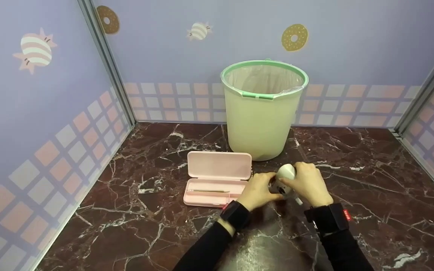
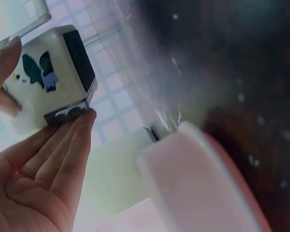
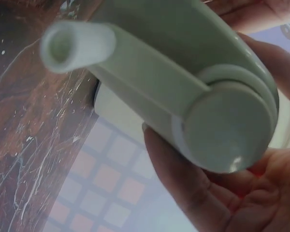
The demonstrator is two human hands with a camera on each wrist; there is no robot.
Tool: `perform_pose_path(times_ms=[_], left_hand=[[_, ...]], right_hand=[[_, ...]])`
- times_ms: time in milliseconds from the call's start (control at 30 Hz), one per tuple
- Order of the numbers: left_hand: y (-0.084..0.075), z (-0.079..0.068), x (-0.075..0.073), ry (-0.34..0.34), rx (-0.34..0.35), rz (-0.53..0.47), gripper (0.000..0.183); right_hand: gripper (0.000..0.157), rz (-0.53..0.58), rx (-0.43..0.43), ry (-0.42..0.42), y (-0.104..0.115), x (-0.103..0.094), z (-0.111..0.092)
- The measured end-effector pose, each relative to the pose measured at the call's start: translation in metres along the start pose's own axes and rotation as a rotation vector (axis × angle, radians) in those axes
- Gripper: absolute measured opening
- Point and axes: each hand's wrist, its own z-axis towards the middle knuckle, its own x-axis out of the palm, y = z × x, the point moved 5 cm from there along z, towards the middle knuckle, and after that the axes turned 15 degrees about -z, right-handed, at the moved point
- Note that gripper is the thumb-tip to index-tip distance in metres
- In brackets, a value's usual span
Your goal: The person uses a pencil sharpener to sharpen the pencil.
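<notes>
A white hand-crank pencil sharpener [image 1: 286, 176] is between my two hands, tilted, with its rounded end up in the head view. My right hand [image 1: 309, 184] grips its body, thumb on one side and fingers on the other. In the right wrist view the crank arm [image 3: 150, 72] and its pale knob [image 3: 77, 46] face the camera. My left hand [image 1: 256, 192] is at the sharpener's lower part. Its fingers [image 2: 70, 154] are straight in the left wrist view, tips against the base. The sharpener's side [image 2: 53, 72] bears a dark green and blue print.
Left of my hands lies an open pink pencil case [image 1: 219, 165], with a slim pencil-like stick [image 1: 209, 191] in its tray. A pale green lined bin [image 1: 260, 120] stands behind it. Patterned walls [image 1: 171, 49] bound the dark marbled tabletop [image 1: 134, 233].
</notes>
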Motion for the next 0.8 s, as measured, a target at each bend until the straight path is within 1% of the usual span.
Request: perform_pose_path(times_ms=[167,467,633,700,800], left_hand=[[-0.002,-0.002,0.0,-0.044,-0.02,0.032,0.055],[-0.004,-0.002,-0.002,-0.058,-0.046,0.104,0.057],[-0.004,-0.001,-0.006,-0.08,-0.043,0.126,0.063],[-0.003,0.0,-0.009,-0.088,-0.032,0.112,0.064],[0.001,0.001,-0.017,-0.089,-0.02,0.038,0.063]], right_hand=[[0.039,0.004,0.027,-0.037,0.004,-0.002,-0.002],[0.043,-0.001,0.052,-0.029,0.009,-0.002,-0.004],[0.045,0.021,0.039,-0.078,0.011,-0.005,-0.003],[0.044,0.043,0.023,-0.096,0.013,-0.007,-0.003],[0.042,0.081,-0.019,-0.097,0.016,-0.013,-0.003]])
